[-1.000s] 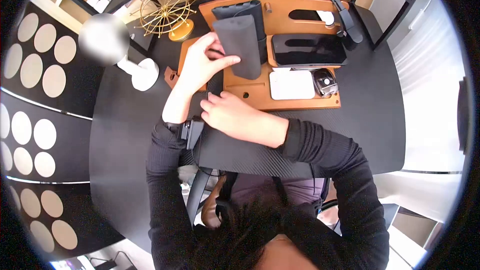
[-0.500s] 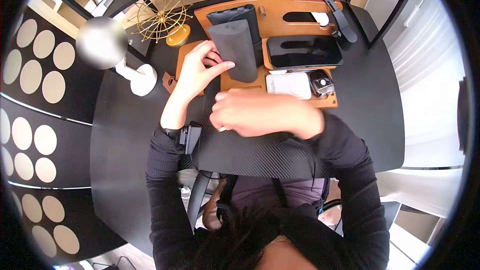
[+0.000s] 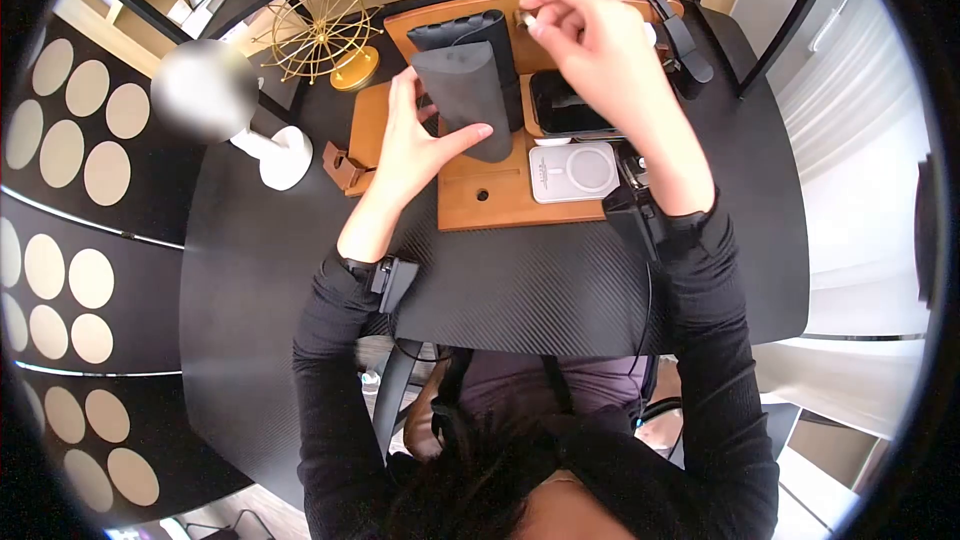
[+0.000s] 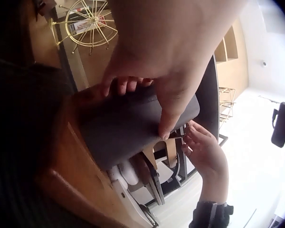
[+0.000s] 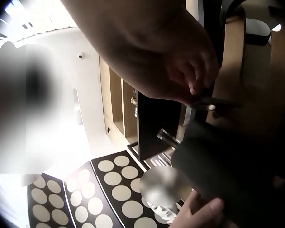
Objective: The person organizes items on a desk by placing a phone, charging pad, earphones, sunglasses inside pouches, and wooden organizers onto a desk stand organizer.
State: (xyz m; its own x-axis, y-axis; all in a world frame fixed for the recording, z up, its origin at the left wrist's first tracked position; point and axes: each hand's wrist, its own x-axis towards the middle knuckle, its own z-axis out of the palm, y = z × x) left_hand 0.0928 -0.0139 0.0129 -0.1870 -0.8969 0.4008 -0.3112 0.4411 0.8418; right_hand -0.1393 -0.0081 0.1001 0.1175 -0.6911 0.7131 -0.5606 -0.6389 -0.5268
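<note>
My left hand (image 3: 405,145) grips a tall dark grey case (image 3: 462,90), with the thumb along its front face and the fingers behind its left edge. The case stands on a brown wooden desk organizer (image 3: 462,208). Behind it a second black case (image 3: 508,60) stands upright. My right hand (image 3: 615,55) reaches to the organizer's back board, thumb and forefinger pinching a small shiny ring-like piece (image 5: 210,107) at the peg there. In the left wrist view the right fingertips appear just beyond the grey case. The peg is mostly hidden by the fingers.
A black phone (image 3: 562,105) leans on the organizer under my right forearm, above a white magnetic power bank (image 3: 575,172). A dark strap (image 3: 680,40) hangs at the board's right end. At left stand a gold wheel ornament (image 3: 320,35) and a white lamp (image 3: 287,160).
My right hand has moved from the organizer's front edge up and away to the peg on the back board. The left hand still holds the grey case, its thumb and fingers spread wider.
</note>
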